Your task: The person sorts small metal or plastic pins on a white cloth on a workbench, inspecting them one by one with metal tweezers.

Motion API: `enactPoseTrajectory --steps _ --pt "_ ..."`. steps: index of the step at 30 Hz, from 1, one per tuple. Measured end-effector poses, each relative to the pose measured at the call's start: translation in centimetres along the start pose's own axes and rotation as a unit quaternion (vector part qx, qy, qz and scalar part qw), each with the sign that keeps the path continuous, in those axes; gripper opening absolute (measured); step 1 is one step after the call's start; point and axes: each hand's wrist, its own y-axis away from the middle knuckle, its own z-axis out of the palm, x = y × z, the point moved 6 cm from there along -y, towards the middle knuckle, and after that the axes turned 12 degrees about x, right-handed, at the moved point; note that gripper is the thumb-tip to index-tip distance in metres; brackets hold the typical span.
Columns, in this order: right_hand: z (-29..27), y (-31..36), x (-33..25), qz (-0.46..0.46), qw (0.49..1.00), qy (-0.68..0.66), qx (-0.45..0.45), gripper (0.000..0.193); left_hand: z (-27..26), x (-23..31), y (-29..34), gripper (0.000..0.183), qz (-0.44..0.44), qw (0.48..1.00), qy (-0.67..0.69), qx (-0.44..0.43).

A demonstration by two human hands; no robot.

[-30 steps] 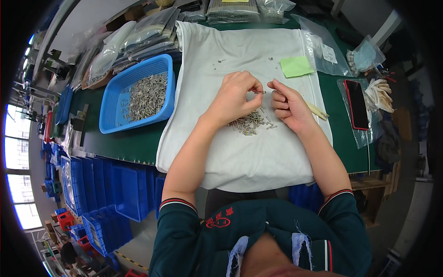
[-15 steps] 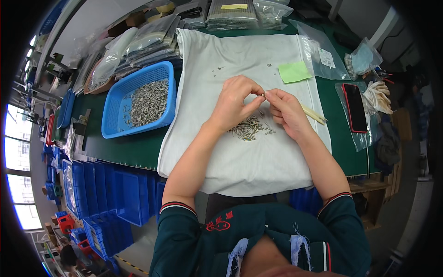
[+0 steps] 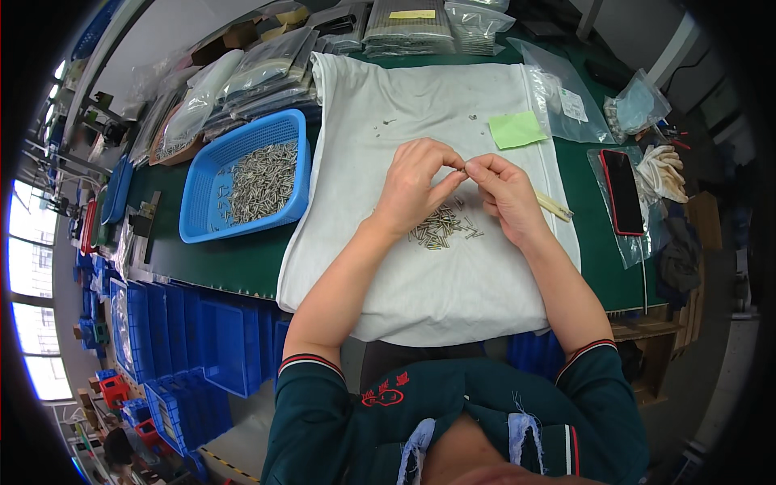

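Over the white cloth [image 3: 453,291], my left hand [image 3: 416,182] and my right hand [image 3: 505,194] meet fingertip to fingertip. Thumb and forefinger of each are closed in a pinch around a small metal part [image 3: 464,170], mostly hidden by the fingers. Its exact kind is too small to tell. Just below the hands lies a loose heap of short metal pins [image 3: 439,230], partly covered by my left hand. To the left, a blue plastic basket [image 3: 190,206] holds many more of the same-looking pins [image 3: 263,182].
A green note [image 3: 517,130] and a pale yellow tool handle [image 3: 554,205] lie on the cloth to the right. Beyond are a red-edged phone [image 3: 621,194], white gloves [image 3: 663,171] and clear bags [image 3: 566,97]. Stacked bagged parts [image 3: 408,28] line the back; blue bins [image 3: 230,339] stand below left.
My fingertips have closed more tightly over the small metal part, so less of it shows. Both hands otherwise stay nearly in place; the view has shifted very slightly.
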Motion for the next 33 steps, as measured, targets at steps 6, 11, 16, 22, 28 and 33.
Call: enactPoseTrajectory --steps 6,11,16,22,28,33 --pt "0.0 0.1 -0.7 -0.072 0.997 0.032 0.004 0.015 0.0 0.5 -0.2 0.033 0.009 1.000 0.004 0.001" --pt "0.0 0.2 -1.0 -0.123 0.989 0.075 0.016 0.022 0.1 0.6 0.1 0.036 -0.006 1.000 0.021 0.012" --pt "-0.2 0.4 -1.6 -0.185 0.976 0.108 0.026 0.034 0.1 0.5 0.4 0.044 -0.014 0.999 0.026 0.024" --pt "-0.3 0.8 -2.1 -0.217 0.965 0.142 0.038 0.037 0.5 0.4 0.7 0.057 -0.048 0.997 0.062 0.006" --pt "-0.2 0.8 -2.1 -0.238 0.960 0.141 0.045 0.036 0.5 0.4 0.7 0.064 -0.049 0.997 0.064 0.002" --pt "-0.1 0.5 -1.8 -0.259 0.958 0.112 0.046 0.025 0.7 0.3 0.8 0.072 -0.067 0.995 0.072 -0.015"
